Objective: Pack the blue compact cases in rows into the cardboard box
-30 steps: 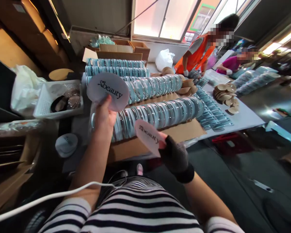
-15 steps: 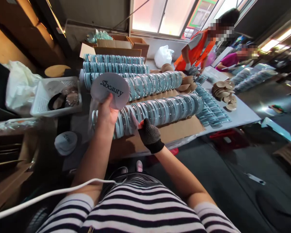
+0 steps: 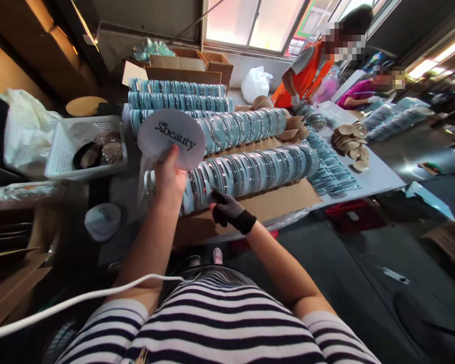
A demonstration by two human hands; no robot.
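Observation:
My bare left hand (image 3: pixel 170 174) holds up a white round sheet (image 3: pixel 151 135) printed with dark lettering that reads like "beauty". The thumb lies over its face; whether several sheets are stacked there I cannot tell. My right hand (image 3: pixel 230 211), in a dark dotted glove with bare fingertips, is at the near side of a long row of round, shiny clear-and-silver discs (image 3: pixel 261 169) standing on edge. Its forefinger points toward the row and the other fingers are bent. No sheet shows in it.
Further rows of discs (image 3: pixel 182 102) lie behind, on cardboard. A white basket (image 3: pixel 62 151) and a pile of printed round sheets (image 3: pixel 102 222) are at left. Tan round pieces (image 3: pixel 351 141) lie on the table at right. A co-worker in an orange vest (image 3: pixel 307 73) stands beyond.
The thin printed sheet held in my right hand at the row is no longer seen there. That hand has shifted slightly left and its fingers have loosened. My left hand keeps its sheet.

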